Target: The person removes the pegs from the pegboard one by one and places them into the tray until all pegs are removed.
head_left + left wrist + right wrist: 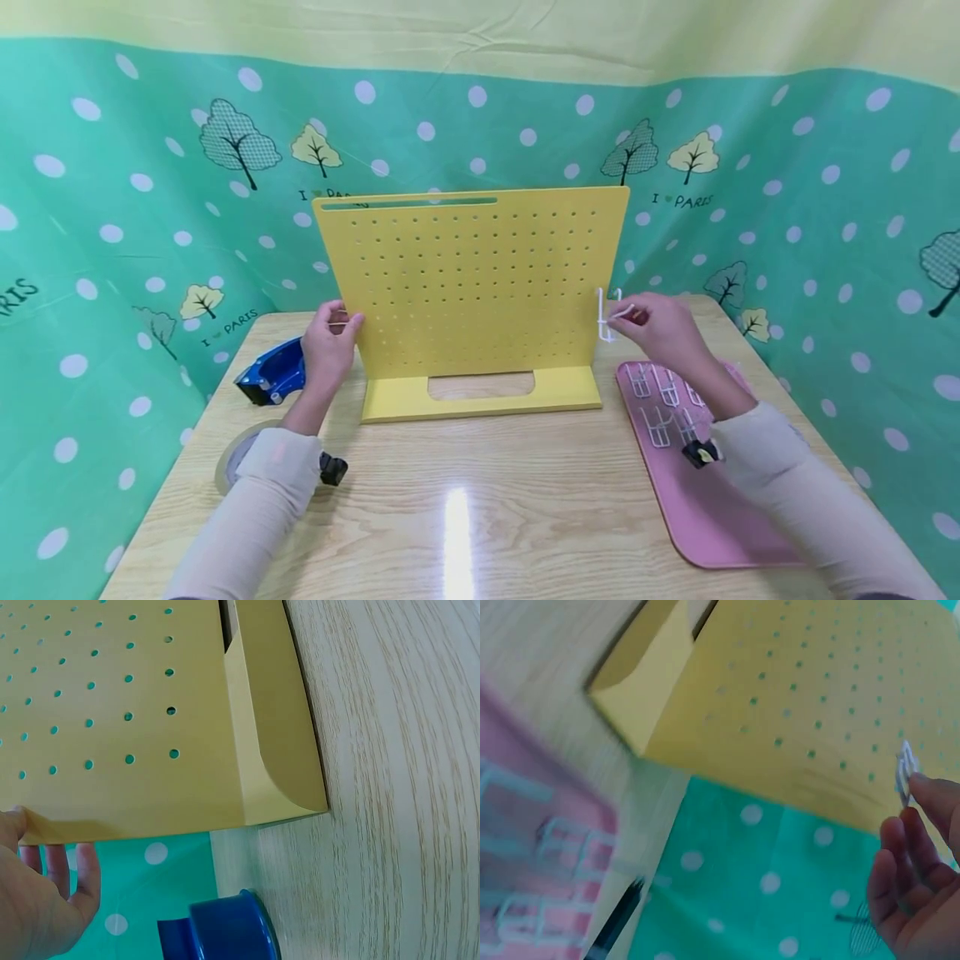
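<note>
A yellow pegboard (480, 283) with rows of small holes stands upright on its folded base on the wooden table. My left hand (330, 340) grips its left edge, thumb on the front and fingers behind, as the left wrist view also shows. Between thumb and fingertips, my right hand (660, 329) pinches a white wire hook (604, 317) beside the board's right edge. In the right wrist view the hook (906, 772) appears close to the board's face; I cannot tell whether they touch. More white wire hooks (658, 427) lie on a pink tray (720, 517) below my right hand.
A blue tape dispenser (279, 371) sits left of the board, behind my left forearm. Nearer on that side lies a roll of tape (228, 458), partly covered by the sleeve. A green dotted curtain (480, 125) hangs behind and around the table (405, 517).
</note>
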Available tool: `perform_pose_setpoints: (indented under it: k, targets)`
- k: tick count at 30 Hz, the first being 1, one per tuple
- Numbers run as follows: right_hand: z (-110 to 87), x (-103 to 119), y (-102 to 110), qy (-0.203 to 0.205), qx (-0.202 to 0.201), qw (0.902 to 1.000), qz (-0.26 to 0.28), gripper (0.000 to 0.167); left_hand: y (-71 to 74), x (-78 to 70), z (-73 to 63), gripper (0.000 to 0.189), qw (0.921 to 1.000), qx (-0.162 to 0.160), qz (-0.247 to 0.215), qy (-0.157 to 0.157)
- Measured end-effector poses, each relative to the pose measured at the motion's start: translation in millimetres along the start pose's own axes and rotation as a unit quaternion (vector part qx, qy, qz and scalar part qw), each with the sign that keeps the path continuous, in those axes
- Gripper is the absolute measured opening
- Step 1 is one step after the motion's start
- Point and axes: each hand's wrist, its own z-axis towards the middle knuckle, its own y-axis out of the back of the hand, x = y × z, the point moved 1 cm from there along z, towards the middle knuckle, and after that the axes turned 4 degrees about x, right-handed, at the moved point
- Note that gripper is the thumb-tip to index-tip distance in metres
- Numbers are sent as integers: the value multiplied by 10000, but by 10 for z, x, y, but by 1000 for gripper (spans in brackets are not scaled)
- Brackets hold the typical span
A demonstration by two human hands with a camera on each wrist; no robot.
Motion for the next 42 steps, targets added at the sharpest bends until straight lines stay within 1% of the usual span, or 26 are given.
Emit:
perform_pose_setpoints:
  k: [4,8,14,20,26,31,34,38,40,42]
  targets:
    - [-158,-191,100,-362,363,9986,-142,14,-4,4,-6,35,10000,43,0,28]
    - [-285,-387,179,-490,492,9972,-276,13,-6,-7,-10,34,10000,15,-41,-2]
    - [-482,-691,285,-395,691,9959,-438,11,-15,1,-6,34,10000,66,-51,-3]
    - [-665,-959,368,-250,841,9956,-325,10,3,22,-14,35,10000,15,-62,75]
    - [-849,-1164,429,-486,1214,9907,-371,8,24,32,-23,36,9999,3,-8,125]
    - [-1011,-1322,411,-518,1455,9867,-499,5,23,18,-10,35,10000,23,-1,94]
    - [-1100,-1426,359,-434,1480,9861,-612,1,17,12,0,35,10000,31,-7,68]
    - [-1206,-1545,280,-411,1527,9851,-682,2,7,15,9,35,10000,52,13,75]
    - [-1249,-1596,239,-466,1584,9841,-660,1,-2,21,15,36,9999,74,23,88]
    - [-1276,-1635,203,-576,1685,9822,-602,4,-6,24,16,36,9999,93,38,109]
